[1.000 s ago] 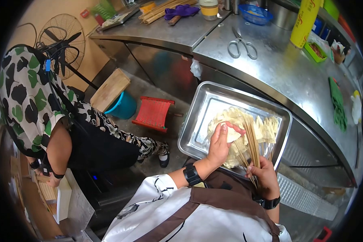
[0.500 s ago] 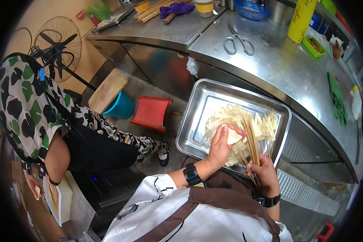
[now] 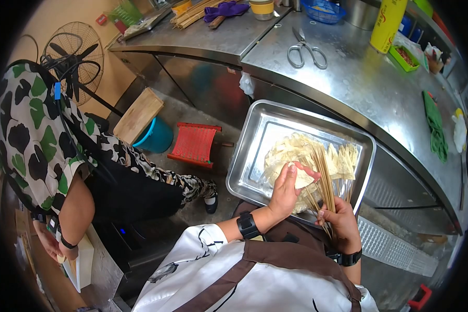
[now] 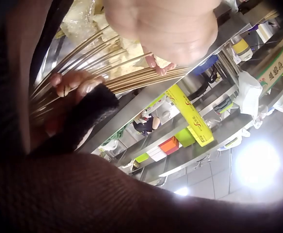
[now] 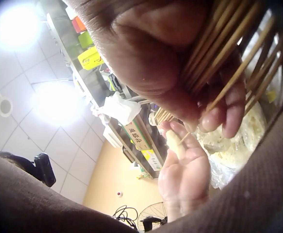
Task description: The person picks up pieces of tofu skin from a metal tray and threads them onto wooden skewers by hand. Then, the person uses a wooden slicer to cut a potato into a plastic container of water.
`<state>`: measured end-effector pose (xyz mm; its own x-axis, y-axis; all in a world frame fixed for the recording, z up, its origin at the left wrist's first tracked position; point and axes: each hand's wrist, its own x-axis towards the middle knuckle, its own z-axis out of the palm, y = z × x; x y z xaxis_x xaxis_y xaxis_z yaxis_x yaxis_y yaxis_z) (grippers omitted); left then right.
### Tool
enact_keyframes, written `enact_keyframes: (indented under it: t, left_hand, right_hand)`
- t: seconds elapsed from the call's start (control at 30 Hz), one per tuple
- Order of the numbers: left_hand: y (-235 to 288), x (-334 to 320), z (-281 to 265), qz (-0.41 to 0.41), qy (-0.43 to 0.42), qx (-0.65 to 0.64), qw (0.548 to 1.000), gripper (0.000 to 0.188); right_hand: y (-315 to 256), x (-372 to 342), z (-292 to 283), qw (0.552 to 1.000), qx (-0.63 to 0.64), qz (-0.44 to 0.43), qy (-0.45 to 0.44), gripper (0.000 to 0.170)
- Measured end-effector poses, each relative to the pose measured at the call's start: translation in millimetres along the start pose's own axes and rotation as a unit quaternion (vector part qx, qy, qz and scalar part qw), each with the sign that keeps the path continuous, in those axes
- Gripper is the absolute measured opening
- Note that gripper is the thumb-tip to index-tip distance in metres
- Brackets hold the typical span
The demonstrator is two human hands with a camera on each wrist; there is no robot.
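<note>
Over a metal tray (image 3: 249, 156), my right hand (image 3: 344, 224) grips a fanned bundle of bamboo skewers (image 3: 325, 179) by their lower ends. My left hand (image 3: 283, 193) pinches a folded pale sheet, like tofu skin (image 3: 302, 180), beside the bundle. In the right wrist view, one thin skewer (image 5: 185, 138) from the right hand meets the pale piece (image 5: 175, 147) between the left thumb and fingers. Behind the hands lies a heap of similar pale folded pieces (image 3: 286, 151) on clear plastic. More pieces, on skewers (image 3: 343, 158), lie at the tray's right side.
A steel counter (image 3: 348, 78) runs behind the tray, bearing scissors (image 3: 305, 51), a yellow roll box (image 3: 386, 26) and a green cloth (image 3: 436, 127). To the left are a red stool (image 3: 194, 144), a blue bucket (image 3: 157, 136) and another person (image 3: 41, 135) in a patterned shirt.
My hands keep nearly the same hold, with the left shifting slightly towards the skewers. At far left, the other person's hands have moved about over the white box. The head view has tilted slightly.
</note>
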<state>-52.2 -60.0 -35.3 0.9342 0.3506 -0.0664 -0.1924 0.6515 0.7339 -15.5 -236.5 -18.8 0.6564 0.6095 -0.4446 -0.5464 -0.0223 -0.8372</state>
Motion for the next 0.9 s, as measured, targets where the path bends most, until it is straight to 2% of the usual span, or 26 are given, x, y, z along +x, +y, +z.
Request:
enact_keyframes:
  t: [0.4,0.7,0.77,0.8,0.87,0.9]
  left_hand:
    - [0.6,-9.3,5.4,-0.036,0.003,-0.004,0.999,0.028]
    - [7.2,-2.2,6.0,-0.035,-0.032,-0.001,0.999,0.027]
    - [7.1,5.1,0.0,0.036,-0.054,0.125,0.99,0.025]
    - [7.8,7.1,-3.1,0.033,-0.055,0.125,0.99,0.025]
    - [7.5,10.8,-10.1,0.016,-0.012,0.267,0.963,0.023]
    - [2.0,16.0,-16.8,0.069,-0.003,0.307,0.949,0.02]
  right_hand:
    - [-0.2,-3.6,0.4,1.0,-0.005,-0.003,-0.005,0.009]
    - [-9.9,-7.6,6.7,1.0,0.014,-0.003,0.002,0.012]
    - [-14.9,-10.0,10.7,0.999,0.012,-0.011,0.028,0.013]
    - [-17.6,-11.6,13.9,0.999,0.014,-0.009,0.031,0.013]
    - [-21.8,-15.0,18.9,0.995,-0.021,-0.047,0.084,0.013]
    - [-20.6,-15.4,16.8,0.995,-0.02,-0.046,0.089,0.013]
